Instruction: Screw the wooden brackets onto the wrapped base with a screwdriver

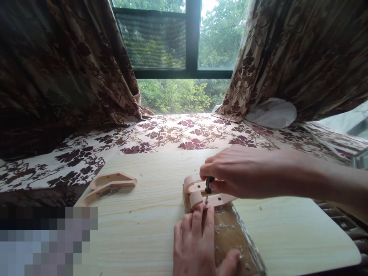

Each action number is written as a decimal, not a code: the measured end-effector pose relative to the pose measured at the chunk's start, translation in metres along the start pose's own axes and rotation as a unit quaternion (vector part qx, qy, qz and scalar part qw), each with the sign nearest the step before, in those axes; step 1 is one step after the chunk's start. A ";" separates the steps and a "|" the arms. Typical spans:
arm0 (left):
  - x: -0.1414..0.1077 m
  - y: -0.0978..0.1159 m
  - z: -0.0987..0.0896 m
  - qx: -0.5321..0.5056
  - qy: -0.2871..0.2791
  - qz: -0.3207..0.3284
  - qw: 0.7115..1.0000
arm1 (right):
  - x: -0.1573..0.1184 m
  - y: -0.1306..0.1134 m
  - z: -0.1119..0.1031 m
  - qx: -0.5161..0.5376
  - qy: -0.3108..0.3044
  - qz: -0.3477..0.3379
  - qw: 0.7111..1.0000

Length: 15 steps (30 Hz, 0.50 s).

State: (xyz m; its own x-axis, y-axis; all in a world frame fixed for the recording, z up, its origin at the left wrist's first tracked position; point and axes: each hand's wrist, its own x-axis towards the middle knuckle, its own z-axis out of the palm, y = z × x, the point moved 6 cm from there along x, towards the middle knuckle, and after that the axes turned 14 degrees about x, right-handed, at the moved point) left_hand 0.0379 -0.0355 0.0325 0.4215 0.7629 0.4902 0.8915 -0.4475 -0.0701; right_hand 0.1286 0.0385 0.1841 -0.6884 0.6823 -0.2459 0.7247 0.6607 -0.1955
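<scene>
on the wrapped block (230,230), left hand (194,243) rests splayed; right hand (231,172) clenches screwdriver (208,188).

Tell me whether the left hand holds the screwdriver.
No, the right hand grips the screwdriver, while the left hand lies over the brown block, fingers spread.

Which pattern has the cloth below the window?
Pale cloth, maroon and brown floral print; see the head view.
</scene>
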 end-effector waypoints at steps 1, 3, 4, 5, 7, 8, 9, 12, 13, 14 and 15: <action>0.000 0.000 0.000 0.001 0.002 0.000 1.000 | -0.001 -0.001 -0.001 0.004 0.002 -0.010 1.000; 0.000 0.002 0.000 -0.002 0.007 0.001 1.000 | -0.002 -0.002 0.001 0.006 -0.007 -0.019 1.000; 0.000 0.002 0.000 -0.007 0.008 -0.007 1.000 | -0.001 -0.001 0.003 0.004 -0.013 -0.019 1.000; 0.001 0.002 0.000 -0.013 0.009 -0.022 1.000 | -0.001 0.000 0.005 0.004 -0.019 -0.016 1.000; 0.001 0.000 -0.001 -0.021 0.006 -0.050 0.999 | 0.000 0.003 0.010 0.008 -0.017 -0.004 1.000; 0.002 0.000 -0.001 -0.022 0.005 -0.052 0.998 | 0.001 0.006 0.011 0.013 -0.011 0.001 1.000; 0.002 0.001 -0.001 -0.021 0.001 -0.042 0.999 | 0.001 0.007 0.012 0.017 -0.003 0.007 1.000; 0.001 0.003 0.000 -0.014 -0.008 -0.009 1.000 | 0.002 0.011 0.013 0.021 0.014 0.019 0.999; 0.001 0.001 0.000 -0.011 -0.007 -0.016 1.000 | 0.003 0.011 0.013 0.018 0.019 0.020 0.999; 0.001 -0.001 0.000 -0.009 -0.006 -0.025 1.000 | 0.002 0.011 0.012 0.015 0.021 0.020 0.999; 0.001 -0.001 0.000 -0.006 -0.005 -0.025 1.000 | 0.002 0.010 0.010 0.012 0.020 0.018 1.000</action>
State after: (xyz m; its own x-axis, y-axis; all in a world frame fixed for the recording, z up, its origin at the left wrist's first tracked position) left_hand 0.0370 -0.0344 0.0327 0.3786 0.7889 0.4841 0.9093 -0.4145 -0.0357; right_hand 0.1352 0.0436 0.1718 -0.6614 0.7184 -0.2154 0.7499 0.6276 -0.2095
